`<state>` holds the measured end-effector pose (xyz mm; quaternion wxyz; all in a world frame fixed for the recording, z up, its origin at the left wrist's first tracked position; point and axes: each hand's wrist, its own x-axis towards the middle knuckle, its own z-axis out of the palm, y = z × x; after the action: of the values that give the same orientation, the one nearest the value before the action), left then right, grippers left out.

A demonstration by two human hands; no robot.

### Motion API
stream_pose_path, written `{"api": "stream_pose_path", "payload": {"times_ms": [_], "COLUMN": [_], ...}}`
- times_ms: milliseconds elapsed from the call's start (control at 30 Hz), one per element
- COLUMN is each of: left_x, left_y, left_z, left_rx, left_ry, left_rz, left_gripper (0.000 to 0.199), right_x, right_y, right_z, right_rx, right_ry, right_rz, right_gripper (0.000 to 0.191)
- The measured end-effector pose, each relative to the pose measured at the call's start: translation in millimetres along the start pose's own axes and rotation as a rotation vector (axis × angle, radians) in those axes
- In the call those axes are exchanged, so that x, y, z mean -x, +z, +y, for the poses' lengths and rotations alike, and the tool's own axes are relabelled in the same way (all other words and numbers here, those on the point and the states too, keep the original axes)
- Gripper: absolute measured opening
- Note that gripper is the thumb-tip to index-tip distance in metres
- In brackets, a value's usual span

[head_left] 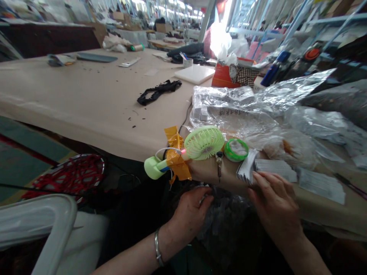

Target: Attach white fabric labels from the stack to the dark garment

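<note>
My left hand [192, 212] is in front of the table edge, with thumb and fingers pressed together. A small glint shows between them, but what they hold is too small to make out. At the table's edge, my right hand [276, 204] has its fingers stretched out, the fingertips touching a fanned stack of white labels [248, 167]. Beside those fingers lies another white stack [275, 169], and farther right a third one [321, 185]. Below and between the hands, a heap of clear plastic pieces [229, 217] lies partly in shadow.
A green handheld fan [204, 143] is fixed at the edge with orange tape [179, 164]. Near it are a soldering-iron-like tool [219, 164] and a green round tub [236, 149]. Plastic bags [235, 110] cover the right side; a black cloth strip [159, 91] lies mid-table.
</note>
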<state>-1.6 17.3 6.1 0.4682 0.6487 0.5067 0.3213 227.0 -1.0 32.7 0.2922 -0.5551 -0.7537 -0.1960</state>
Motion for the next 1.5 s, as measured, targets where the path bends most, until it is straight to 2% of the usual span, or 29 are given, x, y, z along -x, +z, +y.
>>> {"api": "stream_pose_path", "payload": {"times_ms": [67, 133, 367, 467, 567, 667, 733, 800, 933, 1000, 1067, 1200, 1300, 1367, 1500], "left_x": [2.3, 3.9, 1.4, -0.5, -2.6, -5.3, -7.0, -7.8, -5.6, -3.7, -2.8, -4.7, -6.9, -7.9, -8.0], "left_y": [1.7, 3.6, 20.9, 35.8, 51.4, 62.7, 66.4, 67.3, 64.7, 63.5, 63.1, 62.5, 61.4, 60.4, 59.6], "left_z": [1.7, 5.4, 29.2, 41.6, 53.4, 62.6, 66.2, 68.2, 69.8, 69.1, 67.4, 63.6, 63.0, 63.4, 63.0], "left_rx": [-0.009, -0.004, 0.257, 0.539, 0.975, 1.211, 1.218, 1.155, 0.966, 0.901, 0.869, 0.863, 0.895, 0.958, 1.124], "left_ry": [-0.026, -0.046, -0.139, -0.293, -0.469, -0.55, -0.573, -0.601, -0.704, -0.729, -0.738, -0.746, -0.755, -0.746, -0.687], "left_rz": [-0.02, -0.046, -0.166, -0.279, -0.38, -0.347, -0.29, -0.281, -0.327, -0.329, -0.331, -0.347, -0.379, -0.424, -0.494], "left_gripper": [0.021, 0.02, 0.017, 0.016, 0.03, 0.033, 0.027, 0.019, 0.015, 0.015, 0.016, 0.017, 0.018, 0.02, 0.016], "right_x": [3.4, 8.4, 11.1, 12.8, 21.5, 31.6, 34.4, 32.6, 23.5, 22.1, 24.0, 29.6, 29.5, 28.2, 30.3], "right_y": [5.3, 8.3, -2.5, -15.0, -27.5, -35.3, -37.0, -35.8, -25.0, -17.9, -12.4, -11.8, -19.3, -25.4, -31.7], "right_z": [4.4, 5.9, 16.0, 11.8, -3.2, -17.8, -18.9, -10.3, 21.1, 33.6, 41.6, 49.3, 44.8, 33.0, -0.1], "right_rx": [0.084, 0.108, -0.037, -0.14, -0.254, -0.325, -0.349, -0.329, -0.045, 0.101, 0.148, 0.043, -0.088, -0.223, -0.474], "right_ry": [-0.028, -0.04, -0.041, -0.059, -0.115, -0.172, -0.183, -0.153, 0.01, 0.05, 0.045, 0.028, 0.031, -0.003, -0.166], "right_rz": [-0.032, -0.011, 0.057, 0.085, 0.045, -0.018, -0.049, -0.058, -0.057, -0.094, -0.1, 0.014, 0.081, 0.084, -0.008], "right_gripper": [0.035, 0.032, 0.018, 0.016, 0.014, 0.014, 0.017, 0.023, 0.036, 0.034, 0.028, 0.016, 0.014, 0.016, 0.016]}}
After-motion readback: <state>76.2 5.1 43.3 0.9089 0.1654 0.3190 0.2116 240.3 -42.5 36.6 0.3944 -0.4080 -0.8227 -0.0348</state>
